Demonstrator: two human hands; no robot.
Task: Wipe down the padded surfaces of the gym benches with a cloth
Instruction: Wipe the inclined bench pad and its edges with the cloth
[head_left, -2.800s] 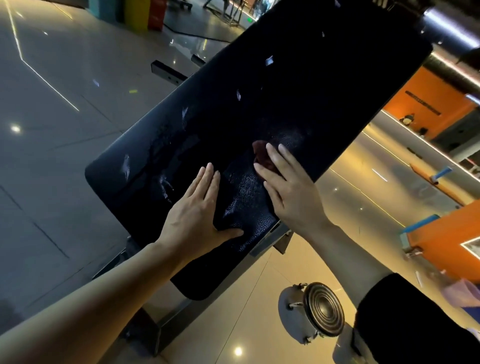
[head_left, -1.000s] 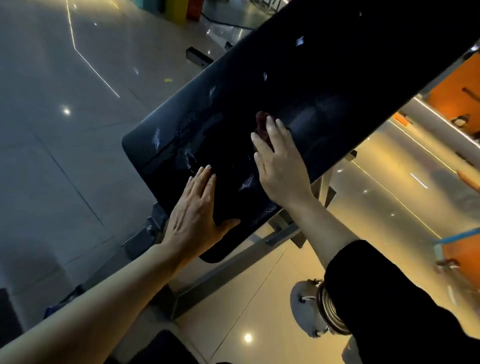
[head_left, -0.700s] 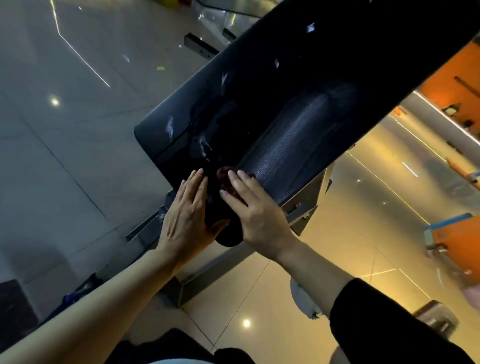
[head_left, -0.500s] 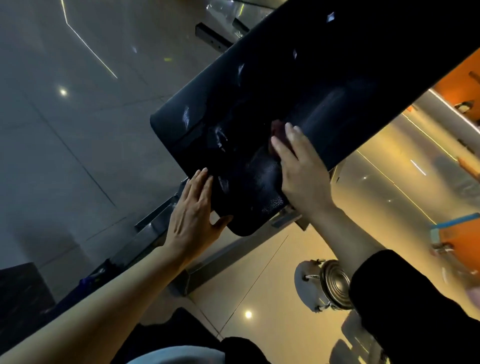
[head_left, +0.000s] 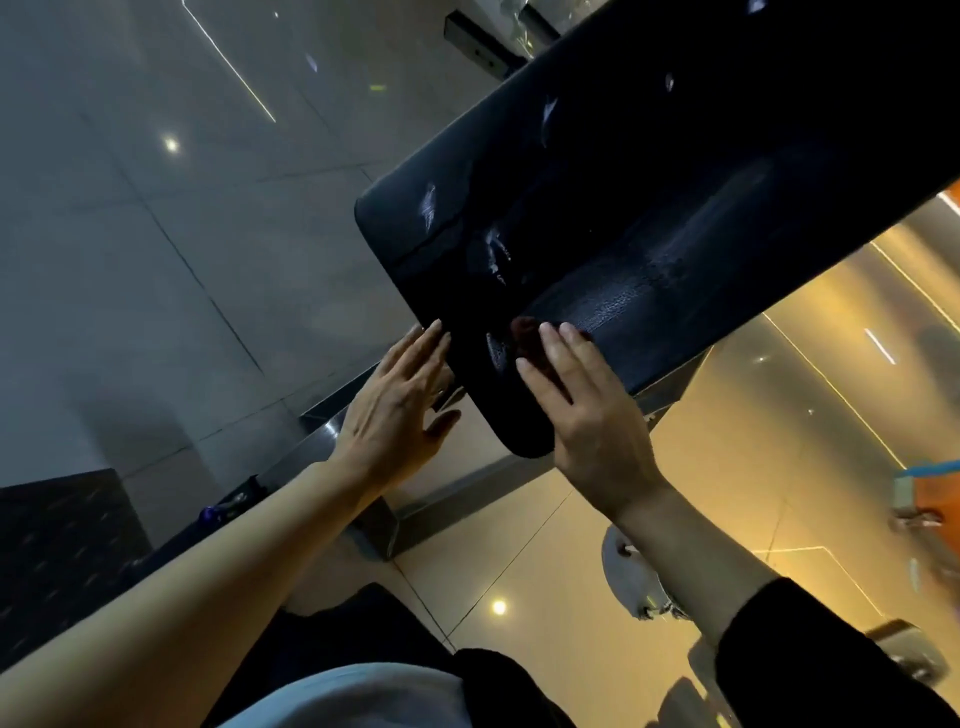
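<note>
Your right hand (head_left: 592, 415) presses flat, fingers straight, on a small dark red soft cloth (head_left: 524, 332) at the lower end of the black textured padded bench pad (head_left: 649, 208). The cloth is probably light and limp, so I think you should keep it under a flat palm and not pinch it. The pad looks firm and a little shiny, maybe slippery. Your left hand (head_left: 400, 410) is open and holds nothing, its fingertips at the pad's left edge. Compared with half a second ago, your right hand is lower on the pad.
</note>
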